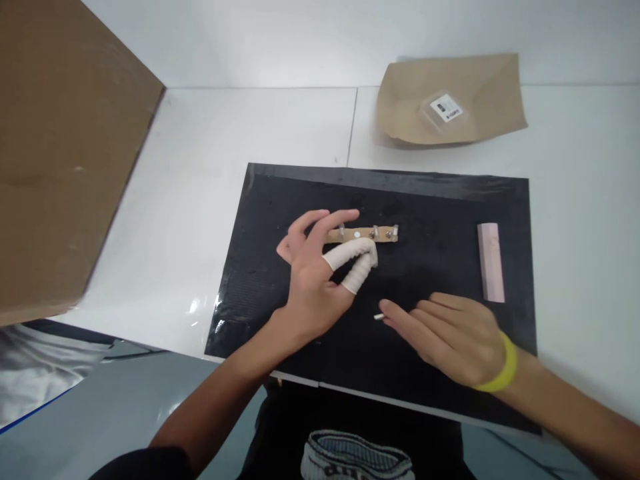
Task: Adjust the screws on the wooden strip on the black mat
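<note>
Lying on brown paper (493, 97) beyond the hands (315, 287) (457, 337): a labelled clear case (444, 111).

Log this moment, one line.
left hand: over tan strip, thumb and index tips together | right hand: pinching small white piece | pink block: on black mat

strip (365, 235) on mat (430, 247), block (491, 263) right of strip

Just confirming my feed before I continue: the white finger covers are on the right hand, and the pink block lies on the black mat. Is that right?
One thing is off: the head view shows the white finger covers on the left hand. The pink block does lie on the black mat.
</note>
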The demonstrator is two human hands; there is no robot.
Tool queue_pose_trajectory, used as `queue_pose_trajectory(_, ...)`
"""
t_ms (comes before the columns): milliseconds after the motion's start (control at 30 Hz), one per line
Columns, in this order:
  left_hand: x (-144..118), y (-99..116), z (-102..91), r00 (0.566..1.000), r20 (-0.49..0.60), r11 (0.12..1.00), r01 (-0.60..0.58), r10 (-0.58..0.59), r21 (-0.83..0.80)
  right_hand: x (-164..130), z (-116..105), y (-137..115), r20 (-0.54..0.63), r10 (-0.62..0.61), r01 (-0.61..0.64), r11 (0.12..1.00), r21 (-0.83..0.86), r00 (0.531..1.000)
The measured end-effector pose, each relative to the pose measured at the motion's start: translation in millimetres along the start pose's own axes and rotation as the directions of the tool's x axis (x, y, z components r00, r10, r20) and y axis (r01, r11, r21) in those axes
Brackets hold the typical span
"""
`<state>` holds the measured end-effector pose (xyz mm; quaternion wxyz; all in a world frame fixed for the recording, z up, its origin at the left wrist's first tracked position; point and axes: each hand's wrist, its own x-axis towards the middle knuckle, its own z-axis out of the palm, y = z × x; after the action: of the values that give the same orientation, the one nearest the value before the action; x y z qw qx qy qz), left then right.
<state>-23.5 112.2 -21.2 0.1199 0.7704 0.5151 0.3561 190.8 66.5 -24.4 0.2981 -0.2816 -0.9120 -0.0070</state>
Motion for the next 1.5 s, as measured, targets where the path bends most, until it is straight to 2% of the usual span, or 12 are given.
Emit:
queue_pose_trajectory(133,9.8,-6.1,9.8,0.999,-0.002,0.991,0.041,-0.042,0.125,5.1,24.3,-7.4,-0.071,0.097,-0.095,0.995,0.031,0.993)
queue_pose_trajectory(233,10.0,-6.0,16.7,0.997,-0.003,0.982,0.075,-0.076,0.172,3.4,32.0,-9.1,-0.091,0.152,-0.148,0.987,0.056,0.984)
queue_pose_trajectory(400,10.0,-3.8,22.5,0.996,-0.005,0.964,0.091,-0.093,0.25,-2.1,34.2,-7.1,-0.083,0.195,-0.185,0.977,0.108,0.977)
queue_pose_trajectory(600,11.7,-5.0,27.0,0.994,-0.008,0.963,0.11,-0.112,0.246,-4.2,39.2,-9.2,-0.067,0.229,-0.217,0.964,0.153,0.971)
queue_pose_trajectory(800,11.5,-11.7,33.1,0.998,-0.046,0.97,0.049,-0.04,0.239,-0.1,39.3,-10.6,-0.056,0.268,-0.254,0.95,0.181,0.962)
queue_pose_trajectory(900,11.7,-14.5,34.0,0.997,-0.061,0.973,0.052,-0.039,0.225,2.8,38.3,-12.7,-0.046,0.289,-0.273,0.938,0.213,0.956)
queue_pose_trajectory(1500,9.2,-21.4,35.5,0.998,-0.062,0.962,0.029,-0.013,0.271,2.8,40.9,-13.2,-0.051,0.288,-0.272,0.939,0.212,0.956)
